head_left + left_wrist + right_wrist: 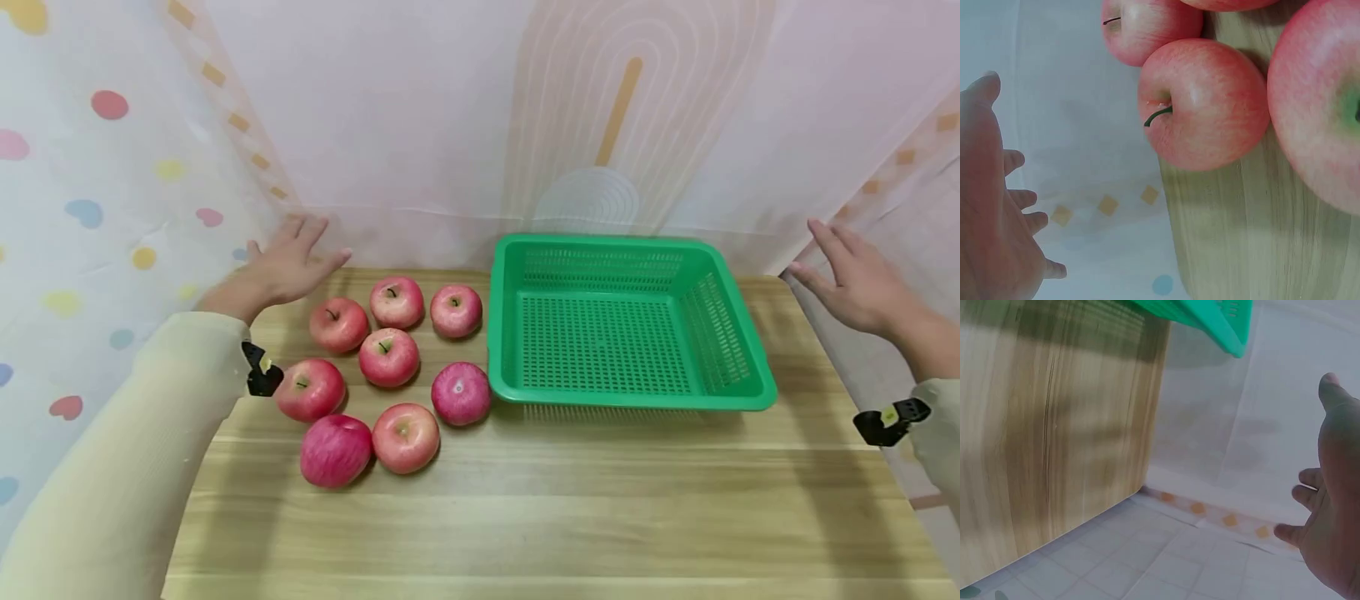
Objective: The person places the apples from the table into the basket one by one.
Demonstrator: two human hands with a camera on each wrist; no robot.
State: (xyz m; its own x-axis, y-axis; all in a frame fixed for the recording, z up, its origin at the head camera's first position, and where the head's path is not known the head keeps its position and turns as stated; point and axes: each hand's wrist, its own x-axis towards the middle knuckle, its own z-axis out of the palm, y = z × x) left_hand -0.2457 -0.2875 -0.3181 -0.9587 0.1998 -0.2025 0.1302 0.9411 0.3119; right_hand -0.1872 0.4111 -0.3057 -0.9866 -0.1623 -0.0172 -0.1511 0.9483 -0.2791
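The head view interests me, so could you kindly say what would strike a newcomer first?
Probably the bright green basket, toward the back of the wooden table. Eight reddish apples lie to its left. The left hand hovers near the apples, the right hand to the basket's right.

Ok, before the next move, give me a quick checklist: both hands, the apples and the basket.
1. Left hand free: ok, holding nothing.
2. Right hand free: ok, holding nothing.
3. Right hand at the basket: not ok, apart, off to its right.
4. Basket upright: ok, opening faces up.
5. Apples outside it: ok, eight on the table.
6. Nearest apple not touching basket: cannot tell.
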